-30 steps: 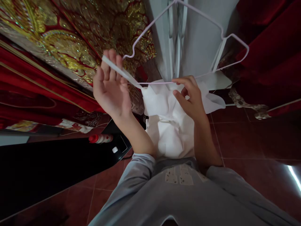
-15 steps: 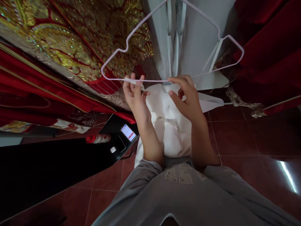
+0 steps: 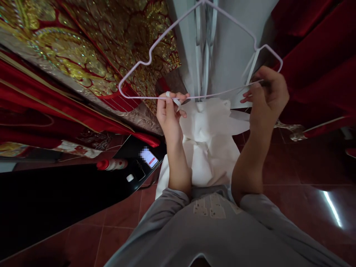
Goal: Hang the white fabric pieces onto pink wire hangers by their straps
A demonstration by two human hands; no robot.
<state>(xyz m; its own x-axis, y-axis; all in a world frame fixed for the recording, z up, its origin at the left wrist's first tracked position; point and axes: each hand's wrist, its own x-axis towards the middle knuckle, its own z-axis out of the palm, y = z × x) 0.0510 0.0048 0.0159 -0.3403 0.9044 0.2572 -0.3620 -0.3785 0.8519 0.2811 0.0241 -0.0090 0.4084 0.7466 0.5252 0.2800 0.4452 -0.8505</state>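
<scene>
A pale pink clothes hanger (image 3: pixel 162 35) hangs in front of me. My left hand (image 3: pixel 170 115) is at the left part of its bottom bar, the fingers curled, with a narrow white strap (image 3: pixel 176 101) between them. My right hand (image 3: pixel 268 94) is closed at the hanger's lower right corner, thumb and fingers pinching at the bar and hiding that corner. Another white strap (image 3: pixel 251 68) runs down from the hanger's right notch toward this hand. Below both hands a white garment (image 3: pixel 201 126) hangs in folds.
Red and gold sequinned clothes (image 3: pixel 111 44) hang at the left, dark red cloth (image 3: pixel 314 55) at the right. On a black table (image 3: pixel 69 200) lie a lit phone (image 3: pixel 151 160), a red-capped bottle (image 3: pixel 112 164) and a small white case (image 3: pixel 129 178). The floor is red tile (image 3: pixel 292 159).
My right hand has moved right along the bottom bar to the hanger's right corner. My left hand has shifted slightly right, its fingers curling in around the bar and the white strap.
</scene>
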